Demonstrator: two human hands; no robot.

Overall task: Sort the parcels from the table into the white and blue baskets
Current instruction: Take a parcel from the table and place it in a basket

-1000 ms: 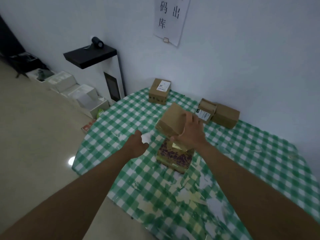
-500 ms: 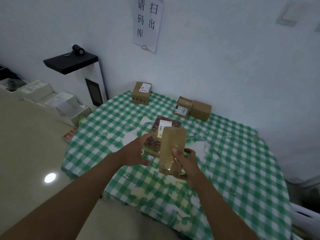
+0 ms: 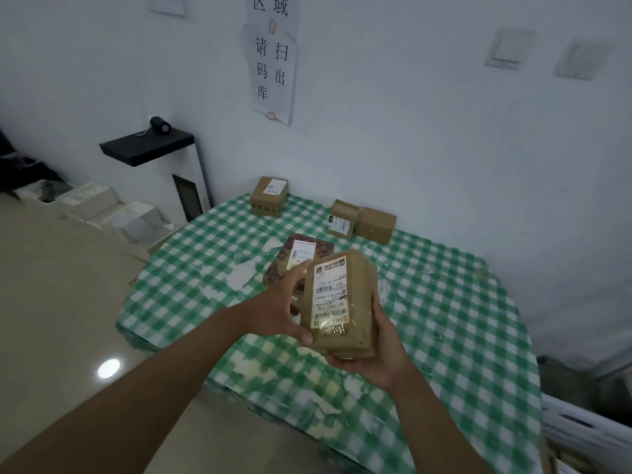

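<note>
— While both hands are up over the near part of the table, what's the parcel doing?

— I've got the brown taped parcel (image 3: 340,304) held in the air above the green-checked tablecloth (image 3: 444,302), label side up twd the cam. White shipping label w/ barcodes runs down its top face, clear tape over the lower end.

— Who's holding it?

— Right hand (image 3: 378,357) cups it from below and the near end, fingers curled under, thumb up along the right edge. Left hand (image 3: 280,311) is on the left side: thumb at the lower left corner, index finger stretched up along the left edge. So both hands clamped on the same parcel, close together.

— What's behind it?

— Dark patterned flat parcel (image 3: 301,260) w/ a white label lies on the cloth just beyond the left hand, partly hidden by fingers and the held box. Further back, small cardboard box (image 3: 269,196) w/ a label stands near the wall at the far edge. To its right, a pair of cardboard boxes, touching: the taped one (image 3: 343,218) and a plain one (image 3: 375,224).

— Rest of the room?

— Paper sign (image 3: 272,68) w/ Chinese characters on the white wall above the table. Left of the table, white cabinet w/ a black top (image 3: 147,148), a small black cylinder sitting on it. White foam boxes (image 3: 102,210) on the floor along the wall. Bottom right corner shows a white basket's rim (image 3: 581,425), only partly in shot.
</note>
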